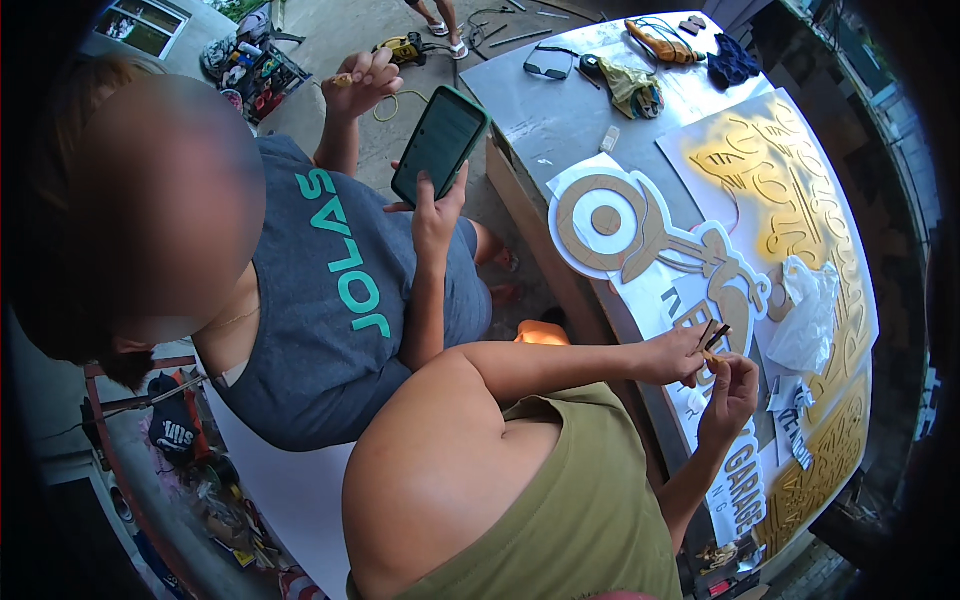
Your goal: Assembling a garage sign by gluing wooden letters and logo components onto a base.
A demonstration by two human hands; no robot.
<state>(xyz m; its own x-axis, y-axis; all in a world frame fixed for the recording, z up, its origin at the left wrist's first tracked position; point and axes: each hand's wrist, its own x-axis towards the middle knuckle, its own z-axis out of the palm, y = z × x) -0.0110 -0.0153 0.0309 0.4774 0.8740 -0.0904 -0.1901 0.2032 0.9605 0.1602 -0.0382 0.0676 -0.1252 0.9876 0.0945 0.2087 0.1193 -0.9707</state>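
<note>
Fingers [743,368] of both hands gripping small pieces over a lettered panel [742,485]

Left hand [678,356]: fingers are curling closed, apparently grasping dark slender strips [718,334], which are projecting past the fingertips. Exact kind: cannot tell. Right hand [732,392], just beside it: thumb and fingers are pinching at a small tan piece [711,356], which is sitting between the two hands, close against the left fingertips. Contact between piece and strips: cannot tell.

Beneath the fingers, the white panel with dark letters is running toward the near end of the table. Beyond them and to the left, a scooter-shaped sign [643,260] is lying with brown parts showing on white backing. Just right of the fingers, a crumpled translucent plastic bag [803,315] is resting near a stencil sheet [848,300] carrying yellow paint. Farther beyond, sunglasses [549,62] and an orange power tool [668,45] are lying on the metal tabletop [508,105]. Well left of the fingers, a second person [310,380] in a grey shirt is holding a smartphone [440,145].
</note>
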